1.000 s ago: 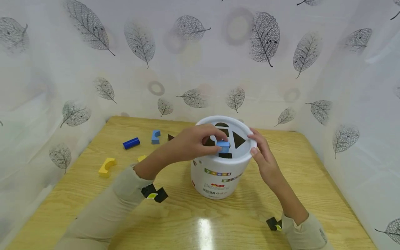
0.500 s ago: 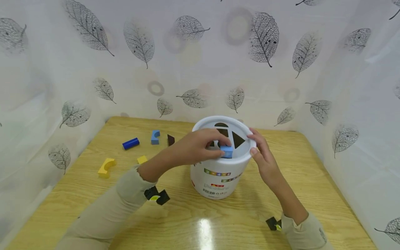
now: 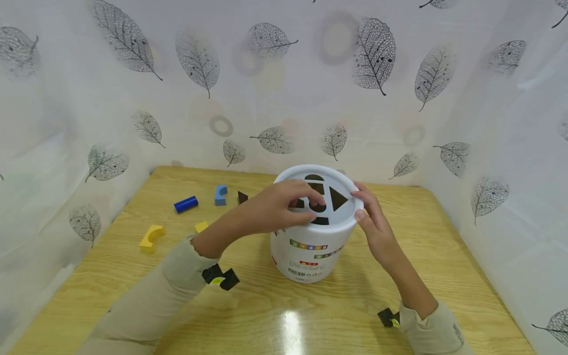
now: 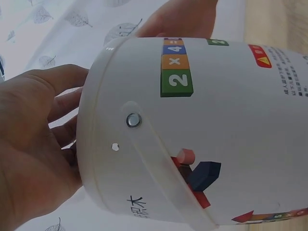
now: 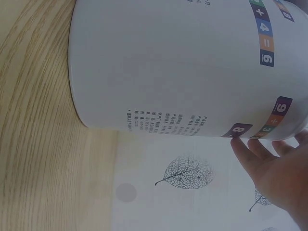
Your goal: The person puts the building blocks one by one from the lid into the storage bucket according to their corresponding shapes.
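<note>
A white bucket (image 3: pixel 310 251) with printed number blocks stands upright on the table. Its lid (image 3: pixel 350 219) has several dark cut-out holes, among them a triangle, a half circle and a round one. Over the lid, my left hand (image 3: pixel 277 204) is bent with thumb and forefinger apart and nothing between them; its fingertips are near the round hole. In the left wrist view that left hand (image 4: pixel 36 144) lies beyond the lid's edge, its fingertips partly hidden. My right hand (image 3: pixel 377 222) holds the bucket's rim at the right, thumb and fingers at the edge; the right wrist view shows its fingers against the side.
Left on the wooden table (image 3: pixel 248 305) lie a blue cylinder (image 3: pixel 186 204), a light blue notched block (image 3: pixel 220 195), a yellow arch (image 3: pixel 152 238), a small yellow block (image 3: pixel 201 226) and a dark brown piece (image 3: pixel 242 197). A leaf-patterned curtain (image 3: pixel 284 88) surrounds the table.
The light blue block my left hand pinched over the lid is gone from view, and the hole beneath it shows again. The left hand shifted slightly left; the right hand stayed on the rim.
</note>
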### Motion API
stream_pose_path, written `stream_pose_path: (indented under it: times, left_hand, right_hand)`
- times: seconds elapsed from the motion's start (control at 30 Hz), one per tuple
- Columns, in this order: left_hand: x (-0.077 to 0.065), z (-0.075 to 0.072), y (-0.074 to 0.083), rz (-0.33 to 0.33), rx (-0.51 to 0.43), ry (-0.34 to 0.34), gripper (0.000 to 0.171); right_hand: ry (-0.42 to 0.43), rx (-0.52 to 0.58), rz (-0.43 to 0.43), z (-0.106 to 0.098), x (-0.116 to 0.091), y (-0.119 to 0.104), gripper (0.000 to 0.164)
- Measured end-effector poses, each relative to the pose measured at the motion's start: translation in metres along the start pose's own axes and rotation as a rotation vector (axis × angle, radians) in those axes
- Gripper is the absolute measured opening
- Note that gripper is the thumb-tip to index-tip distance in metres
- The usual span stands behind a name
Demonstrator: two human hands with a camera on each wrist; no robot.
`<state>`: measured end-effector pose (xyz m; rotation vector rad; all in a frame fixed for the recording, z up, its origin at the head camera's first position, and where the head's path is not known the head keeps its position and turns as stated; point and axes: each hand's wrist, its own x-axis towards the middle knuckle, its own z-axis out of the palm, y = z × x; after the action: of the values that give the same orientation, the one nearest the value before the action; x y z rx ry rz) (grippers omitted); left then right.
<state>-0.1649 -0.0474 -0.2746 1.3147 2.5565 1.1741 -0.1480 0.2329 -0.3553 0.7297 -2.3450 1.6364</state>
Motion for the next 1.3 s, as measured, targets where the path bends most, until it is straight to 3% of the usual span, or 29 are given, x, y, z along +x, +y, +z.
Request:
stream_pose_path:
  times: [0.13, 0.5, 0.67, 0.9, 1.3]
  left_hand:
    - [-0.006, -0.006, -0.005, 0.01, 0.017, 0.048, 0.026]
    - [-0.039, -0.034, -0.032, -0.053, 0.044, 0.204, 0.026]
    - [-0.054, -0.045, -0.055, -0.121, 0.046, 0.246, 0.025]
    - [-0.068, -0.053, -0.087, -0.249, -0.023, 0.274, 0.029]
    - [-0.085, -0.06, -0.16, -0.409, -0.058, 0.251, 0.04]
  right_hand:
    - [0.009, 0.011, -0.001, 0.001, 0.0, 0.0, 0.04]
    - [0.021, 0.035, -0.003, 0.003, 0.0, -0.001, 0.04]
    - [0.018, 0.038, -0.007, 0.003, 0.0, -0.001, 0.04]
    - [0.015, 0.039, -0.009, 0.003, 0.001, -0.001, 0.04]
    - [0.014, 0.034, -0.001, 0.002, 0.0, -0.001, 0.04]
